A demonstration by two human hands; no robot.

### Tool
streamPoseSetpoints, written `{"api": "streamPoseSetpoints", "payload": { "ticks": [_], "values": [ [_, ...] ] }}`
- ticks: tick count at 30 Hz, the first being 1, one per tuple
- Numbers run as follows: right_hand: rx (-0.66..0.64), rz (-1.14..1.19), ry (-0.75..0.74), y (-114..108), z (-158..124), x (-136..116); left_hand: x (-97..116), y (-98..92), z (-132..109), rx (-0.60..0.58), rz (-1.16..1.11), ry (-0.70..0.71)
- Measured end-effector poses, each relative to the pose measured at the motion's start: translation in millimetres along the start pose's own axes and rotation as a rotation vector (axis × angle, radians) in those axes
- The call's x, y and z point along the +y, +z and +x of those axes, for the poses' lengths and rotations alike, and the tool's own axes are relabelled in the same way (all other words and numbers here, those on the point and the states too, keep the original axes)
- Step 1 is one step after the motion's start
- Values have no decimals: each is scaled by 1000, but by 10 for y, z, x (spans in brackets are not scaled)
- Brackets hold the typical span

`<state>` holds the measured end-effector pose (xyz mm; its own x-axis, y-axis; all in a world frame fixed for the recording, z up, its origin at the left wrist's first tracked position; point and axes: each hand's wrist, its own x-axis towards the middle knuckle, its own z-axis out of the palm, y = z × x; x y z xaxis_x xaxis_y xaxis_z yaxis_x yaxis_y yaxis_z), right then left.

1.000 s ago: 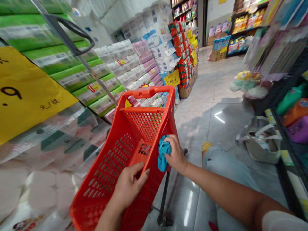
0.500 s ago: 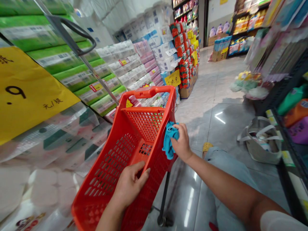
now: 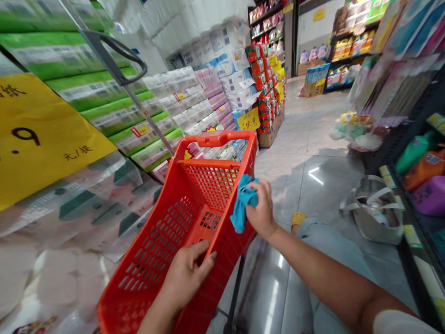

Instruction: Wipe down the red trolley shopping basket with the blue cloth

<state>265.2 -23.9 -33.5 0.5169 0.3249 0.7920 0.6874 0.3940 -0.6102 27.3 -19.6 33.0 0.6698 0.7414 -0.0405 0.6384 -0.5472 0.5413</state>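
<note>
Head camera looking down, I am pinching a blue cloth (image 3: 243, 204) in my closed right hand (image 3: 261, 209) at the right rim of a red plastic basket (image 3: 156, 246), and my left hand (image 3: 189, 276) is gripping the basket's near edge. The tilted basket is standing on a black metal leg (image 3: 234, 297). Wrapped tissue packs (image 3: 174, 102) are stacking up beside it, and a grey tote bag (image 3: 371, 213) is slumping on the floor (image 3: 295, 139) by a black shelf (image 3: 413, 111). A yellow price tag (image 3: 248, 119) is reading 19.9, and a yellow sign (image 3: 45, 134) is showing 9 and 元/提.
</note>
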Motion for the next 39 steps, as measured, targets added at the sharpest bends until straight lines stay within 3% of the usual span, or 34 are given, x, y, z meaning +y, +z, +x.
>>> {"api": "streamPoseSetpoints", "payload": {
  "ticks": [2,4,6,10,12,14,16,19,21,23,27,29,31,35,39],
  "values": [
    [146,-15,72,74,364,228,-1,6,-11,-9,-14,6],
    [152,21,156,142,526,392,-1,11,-20,-10,-23,9],
    [123,28,253,176,409,484,-5,15,-23,-3,-31,9],
    [113,-28,400,136,-165,549,-19,23,-19,-9,-78,14],
    [114,-34,426,106,-234,539,-20,24,-24,-6,-106,26],
    [128,-22,418,84,-40,494,-12,21,-39,-8,-97,43],
    [151,-7,360,45,329,422,-1,13,-66,-30,-47,71],
    [177,-38,174,-108,850,292,-7,-7,-127,-64,40,142],
    [165,-101,80,-258,988,192,-22,-29,-174,-66,83,192],
    [123,-155,37,-408,937,82,-15,-62,-214,-44,143,226],
    [-113,-211,-108,-620,675,-112,187,-99,-189,45,274,228],
    [-217,-254,-176,-674,682,-147,374,-39,-78,125,309,241],
    [-184,-287,-153,-696,811,-124,561,98,93,238,342,260],
    [24,-336,11,-695,1072,-41,786,468,407,499,398,191],
    [-213,-430,-158,-771,1038,-66,818,632,439,653,387,202]
  ]
}}
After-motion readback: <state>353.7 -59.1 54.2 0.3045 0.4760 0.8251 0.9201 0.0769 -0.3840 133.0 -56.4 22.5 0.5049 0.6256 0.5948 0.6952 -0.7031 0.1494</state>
